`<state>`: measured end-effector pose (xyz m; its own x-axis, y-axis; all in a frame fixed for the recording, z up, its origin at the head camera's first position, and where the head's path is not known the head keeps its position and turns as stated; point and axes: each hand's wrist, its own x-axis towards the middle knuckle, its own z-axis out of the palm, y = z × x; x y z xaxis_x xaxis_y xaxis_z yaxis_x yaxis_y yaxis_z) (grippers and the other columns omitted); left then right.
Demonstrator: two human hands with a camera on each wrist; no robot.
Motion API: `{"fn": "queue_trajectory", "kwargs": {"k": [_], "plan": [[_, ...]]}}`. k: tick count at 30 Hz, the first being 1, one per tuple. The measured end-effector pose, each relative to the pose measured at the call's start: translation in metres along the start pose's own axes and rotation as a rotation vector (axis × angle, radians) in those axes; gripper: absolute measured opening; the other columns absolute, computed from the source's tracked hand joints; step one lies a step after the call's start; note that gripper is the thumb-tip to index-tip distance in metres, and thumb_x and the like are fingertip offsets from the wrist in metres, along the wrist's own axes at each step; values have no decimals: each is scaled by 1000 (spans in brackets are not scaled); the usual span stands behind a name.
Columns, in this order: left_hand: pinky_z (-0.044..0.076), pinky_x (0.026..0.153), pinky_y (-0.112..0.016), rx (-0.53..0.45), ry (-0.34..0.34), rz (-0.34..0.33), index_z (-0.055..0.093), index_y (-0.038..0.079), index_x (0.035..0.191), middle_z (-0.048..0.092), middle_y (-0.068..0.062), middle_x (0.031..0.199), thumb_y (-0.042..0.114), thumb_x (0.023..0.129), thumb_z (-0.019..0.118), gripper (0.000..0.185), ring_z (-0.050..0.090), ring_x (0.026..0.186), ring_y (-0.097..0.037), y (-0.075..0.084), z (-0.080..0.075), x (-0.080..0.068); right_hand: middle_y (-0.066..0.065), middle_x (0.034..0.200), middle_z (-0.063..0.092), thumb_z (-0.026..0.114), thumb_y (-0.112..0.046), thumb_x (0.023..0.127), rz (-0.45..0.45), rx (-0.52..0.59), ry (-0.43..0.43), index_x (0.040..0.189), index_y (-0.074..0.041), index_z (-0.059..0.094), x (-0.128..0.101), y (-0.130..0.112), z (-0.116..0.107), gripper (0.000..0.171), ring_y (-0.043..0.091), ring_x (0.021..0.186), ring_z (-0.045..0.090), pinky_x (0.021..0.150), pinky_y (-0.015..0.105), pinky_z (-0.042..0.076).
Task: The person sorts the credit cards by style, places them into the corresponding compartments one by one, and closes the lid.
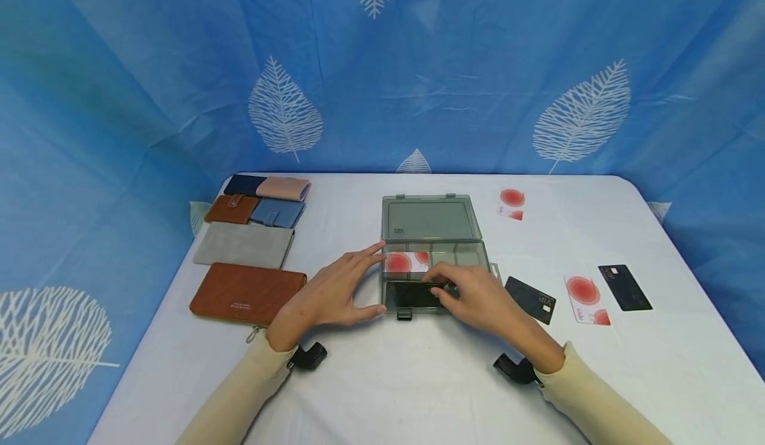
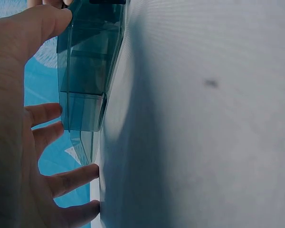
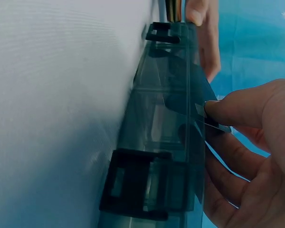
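Table [image 1: 418, 385], wallets [image 1: 248, 292]: head view only.

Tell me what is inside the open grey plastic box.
A white card with red circles lies in a rear compartment; the right hand slides a black card into the front one. Its fingers hide the rest.

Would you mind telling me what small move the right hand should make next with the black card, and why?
Probably press the black card down flat and let go. The right hand pinches it, tilted over the front compartment of the open box, not yet lying flat, while the left hand steadies the box's side.
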<state>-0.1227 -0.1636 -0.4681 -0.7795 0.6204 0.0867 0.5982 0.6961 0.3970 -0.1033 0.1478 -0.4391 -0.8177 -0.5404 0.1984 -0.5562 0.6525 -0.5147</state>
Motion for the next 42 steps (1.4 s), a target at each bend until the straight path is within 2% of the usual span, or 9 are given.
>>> {"fn": "queue_trajectory", "kwargs": {"k": [8, 13, 18, 21, 28, 34, 38, 42], "plan": [[50, 109, -62, 6, 6, 13, 39, 19, 168, 21, 3, 180, 66, 92, 72, 95, 45, 152, -33, -1, 2, 0, -7, 112, 77, 83, -13, 95, -62, -108, 24, 115, -22, 80, -1, 0, 7, 22, 12, 90, 74, 71, 33, 57], [51, 108, -62, 9, 19, 22, 39, 18, 167, 23, 1, 179, 65, 91, 73, 96, 45, 152, -35, -1, 2, 0, -3, 111, 70, 84, -15, 95, -104, -157, 42, 118, -21, 83, -1, -2, 11, 24, 9, 80, 66, 64, 27, 52], [51, 108, -63, 7, 10, 10, 39, 19, 168, 22, 2, 179, 66, 91, 73, 97, 45, 152, -35, -1, 2, 2, -1, 117, 75, 84, -19, 96, -125, -203, 40, 123, -19, 83, -3, -4, 12, 26, 17, 101, 73, 76, 36, 62], [51, 108, -62, 6, 2, 7, 38, 19, 168, 21, 3, 180, 67, 91, 73, 97, 45, 152, -34, -1, 3, 1, -1, 121, 78, 82, -22, 98, -112, -205, 31, 123, -20, 83, -4, -3, 11, 25, 21, 112, 74, 83, 42, 63], [51, 108, -61, 0, 13, 10, 38, 17, 168, 22, 2, 179, 64, 90, 75, 98, 45, 151, -34, 0, 2, 1, -3, 119, 78, 81, -25, 99, -127, -191, 31, 119, -21, 82, -3, -1, 10, 20, 20, 112, 74, 85, 42, 63], [50, 108, -63, -6, 4, -5, 38, 16, 168, 21, 3, 180, 64, 89, 76, 99, 45, 151, -35, -1, 2, 0, -2, 116, 76, 82, -26, 98, -75, -140, 7, 121, -20, 77, -5, -4, -1, 24, 17, 99, 76, 78, 41, 62], [51, 108, -63, -5, 11, -5, 39, 17, 167, 22, 3, 179, 64, 89, 76, 99, 45, 151, -35, 0, 2, 1, 2, 120, 75, 82, -23, 98, -31, -125, 21, 128, -16, 73, -6, -2, -18, 32, 21, 101, 76, 79, 45, 62], [51, 108, -63, -3, 21, -1, 39, 17, 167, 23, 2, 179, 65, 89, 76, 99, 46, 150, -34, -1, 2, 2, 5, 125, 74, 83, -21, 97, 6, -147, 68, 133, -13, 72, -10, 9, -35, 39, 26, 107, 75, 83, 49, 62]]}}
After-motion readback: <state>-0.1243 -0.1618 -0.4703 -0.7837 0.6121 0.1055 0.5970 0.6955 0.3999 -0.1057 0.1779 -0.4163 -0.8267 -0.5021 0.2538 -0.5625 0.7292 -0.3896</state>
